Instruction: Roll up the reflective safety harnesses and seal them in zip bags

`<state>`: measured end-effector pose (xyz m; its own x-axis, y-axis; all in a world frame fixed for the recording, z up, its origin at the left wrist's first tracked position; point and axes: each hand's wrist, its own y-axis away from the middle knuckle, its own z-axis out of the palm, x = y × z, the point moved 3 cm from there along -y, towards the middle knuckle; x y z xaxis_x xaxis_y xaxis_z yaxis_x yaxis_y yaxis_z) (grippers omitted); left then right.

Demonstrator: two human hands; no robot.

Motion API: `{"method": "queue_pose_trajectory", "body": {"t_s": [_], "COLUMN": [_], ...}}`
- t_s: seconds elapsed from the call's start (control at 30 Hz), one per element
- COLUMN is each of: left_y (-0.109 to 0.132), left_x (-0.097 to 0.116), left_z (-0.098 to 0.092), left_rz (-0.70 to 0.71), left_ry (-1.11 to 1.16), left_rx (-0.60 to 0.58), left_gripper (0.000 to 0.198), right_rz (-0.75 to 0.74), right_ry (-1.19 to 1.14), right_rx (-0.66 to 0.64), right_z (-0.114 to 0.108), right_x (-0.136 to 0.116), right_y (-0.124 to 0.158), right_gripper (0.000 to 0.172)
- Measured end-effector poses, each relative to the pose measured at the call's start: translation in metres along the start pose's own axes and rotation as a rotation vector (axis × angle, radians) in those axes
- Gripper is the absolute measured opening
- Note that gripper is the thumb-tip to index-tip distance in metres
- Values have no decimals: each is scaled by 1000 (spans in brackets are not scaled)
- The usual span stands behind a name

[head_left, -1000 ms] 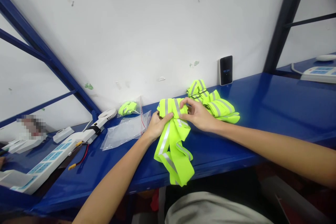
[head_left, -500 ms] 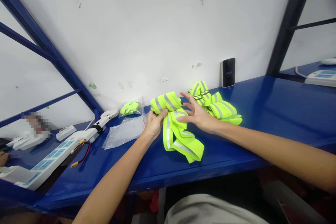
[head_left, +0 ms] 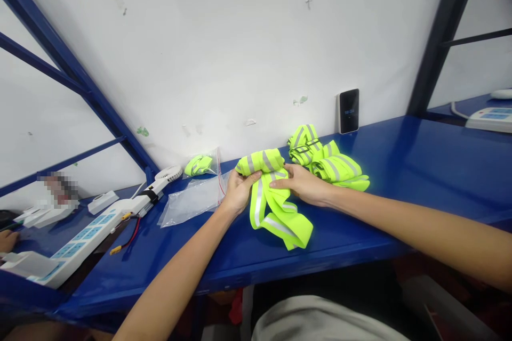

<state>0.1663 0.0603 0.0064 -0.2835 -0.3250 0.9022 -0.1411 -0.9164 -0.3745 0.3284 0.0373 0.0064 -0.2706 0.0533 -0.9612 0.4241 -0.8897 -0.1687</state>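
A neon-yellow reflective vest with grey stripes lies bunched on the blue shelf. My left hand grips its rolled upper end with fingers curled round the fabric. My right hand rests on the vest just to the right, fingers pressed onto the cloth and pinching it. The vest's loose end trails toward the shelf's front edge. Behind my right hand sits a pile of folded yellow vests.
Left of my hands lie clear plastic bags, one holding a packed vest. Farther left are a small white fan, a white power strip and a red wire. A black device leans on the wall. Another person's hand shows at far left.
The vest's hanging end was pulled up from the shelf edge onto the shelf. My right hand opened half a second ago and has now closed down on the fabric again.
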Motion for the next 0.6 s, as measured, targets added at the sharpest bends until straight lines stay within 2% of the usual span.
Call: {"method": "queue_pose_trajectory", "body": {"t_s": [0.1, 0.23, 0.33, 0.4, 0.47, 0.53, 0.6], "left_y": [-1, 1, 1, -1, -5, -7, -9], "left_x": [-2, 4, 12, 14, 13, 10, 7], "left_z": [-2, -1, 2, 1, -4, -10, -15], "left_rz": [32, 80, 159, 187, 173, 129, 91], "left_ry": [-59, -227, -349, -367, -329, -262, -208], "left_rx": [-27, -72, -105, -98, -76, -65, -63], "left_gripper": [44, 48, 43, 41, 43, 44, 45], "right_rz": [75, 107, -26, -151, -230, -274, -284], "right_ry": [-52, -13, 119, 203, 236, 243, 239], "right_rx": [-37, -44, 98, 131, 48, -44, -71], "right_z": [1, 1, -2, -2, 0, -1, -4], "right_x": [0, 1, -5, -10, -14, -15, -15], "right_y": [1, 1, 4, 9, 13, 15, 14], "right_gripper": [38, 40, 60, 76, 80, 75, 69]}}
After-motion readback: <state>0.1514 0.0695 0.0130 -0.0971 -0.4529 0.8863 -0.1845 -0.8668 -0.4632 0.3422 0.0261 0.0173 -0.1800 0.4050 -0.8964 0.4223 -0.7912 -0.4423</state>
